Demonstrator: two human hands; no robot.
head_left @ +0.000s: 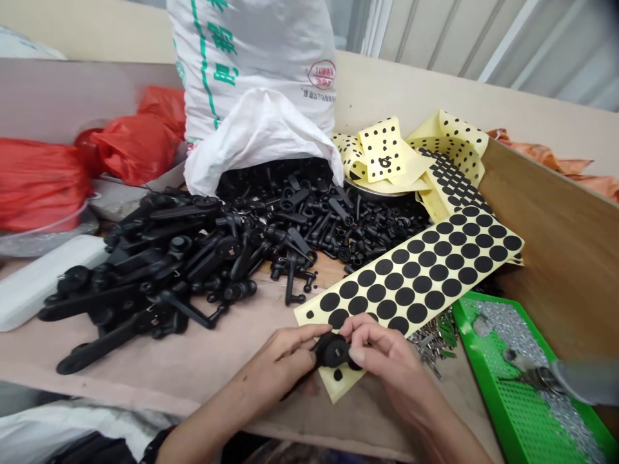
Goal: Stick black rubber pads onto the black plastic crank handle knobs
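Note:
My left hand (285, 357) and my right hand (382, 351) meet at the near edge of the bench, both closed on a small black plastic crank handle (333, 351). The round end of the handle shows between my fingertips. They hover over the near corner of a yellow backing sheet (416, 277) covered with black round stickers. Whether a sticker is under my right fingertips I cannot tell.
A pile of black crank handles (193, 258) spills from a white sack (261, 135) across the bench. Used yellow sheets (411, 154) lie behind. A green perforated tray (527, 380) with small metal parts sits at right. Red bags (58, 174) and a white case (43, 277) are at left.

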